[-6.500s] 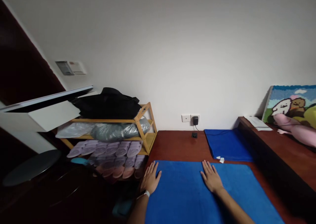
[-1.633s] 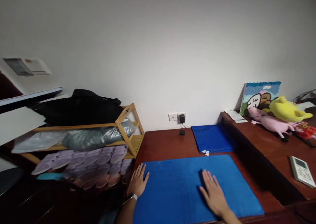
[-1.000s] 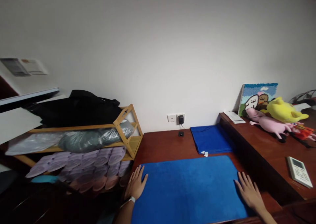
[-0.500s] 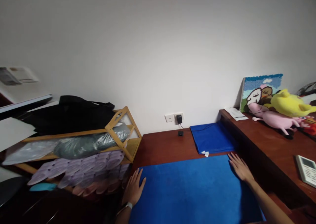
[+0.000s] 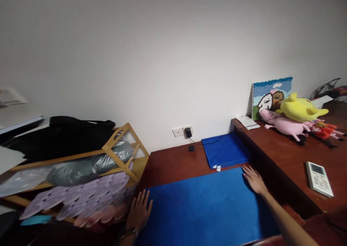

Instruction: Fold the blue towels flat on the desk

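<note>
A blue cloth (image 5: 197, 206) lies spread flat on the brown wooden table (image 5: 168, 166). My left hand (image 5: 138, 210), with a watch at the wrist, rests at the cloth's far left corner, palm down and fingers apart. At the far right corner my right hand (image 5: 254, 179) lies flat with its fingers stretched out on the cloth's edge. Neither hand grips anything. Just beyond the cloth sits a folded darker blue cloth (image 5: 226, 150), with small white tags (image 5: 217, 168) at its near edge.
A wooden rack (image 5: 135, 159) with rows of purple slippers (image 5: 92, 190) and a black bag (image 5: 67, 137) stands left. On the raised right surface are plush toys (image 5: 295, 108), a fluffy picture (image 5: 268, 90) and a white remote (image 5: 319, 178). A black plug (image 5: 187, 132) sits in the wall.
The view has turned slightly to the right, so the surroundings shift left in the picture. Both hands stay flat at the cloth's far corners.
</note>
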`<state>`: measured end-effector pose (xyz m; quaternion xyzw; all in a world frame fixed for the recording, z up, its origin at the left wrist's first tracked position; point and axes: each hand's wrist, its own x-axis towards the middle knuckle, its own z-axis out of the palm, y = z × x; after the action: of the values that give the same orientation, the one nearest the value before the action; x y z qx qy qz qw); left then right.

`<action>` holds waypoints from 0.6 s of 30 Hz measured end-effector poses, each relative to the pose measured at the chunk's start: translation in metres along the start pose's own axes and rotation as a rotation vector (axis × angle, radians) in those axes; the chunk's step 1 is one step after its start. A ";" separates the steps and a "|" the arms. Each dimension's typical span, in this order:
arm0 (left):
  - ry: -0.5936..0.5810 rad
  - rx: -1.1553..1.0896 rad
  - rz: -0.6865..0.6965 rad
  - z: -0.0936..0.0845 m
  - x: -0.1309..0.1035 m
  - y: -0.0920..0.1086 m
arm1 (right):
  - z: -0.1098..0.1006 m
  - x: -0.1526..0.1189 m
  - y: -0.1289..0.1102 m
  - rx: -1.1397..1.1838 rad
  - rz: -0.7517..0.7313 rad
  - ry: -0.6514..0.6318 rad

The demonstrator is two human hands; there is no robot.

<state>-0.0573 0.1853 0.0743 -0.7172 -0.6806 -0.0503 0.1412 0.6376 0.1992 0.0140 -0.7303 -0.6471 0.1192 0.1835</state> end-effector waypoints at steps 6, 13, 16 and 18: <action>0.140 -0.163 0.094 -0.050 -0.002 0.083 | -0.003 0.000 -0.006 0.041 -0.012 0.009; -0.103 -0.571 0.741 -0.084 -0.071 0.391 | -0.010 -0.001 -0.013 0.059 0.006 0.008; -0.232 -0.567 0.759 -0.072 -0.096 0.507 | -0.010 -0.001 -0.014 0.049 0.010 0.007; -0.285 -0.608 0.702 -0.063 -0.104 0.554 | -0.010 -0.001 -0.015 0.052 0.009 -0.001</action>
<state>0.4919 0.0497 0.0327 -0.9120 -0.3647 -0.0976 -0.1607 0.6279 0.1990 0.0293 -0.7280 -0.6407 0.1373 0.2017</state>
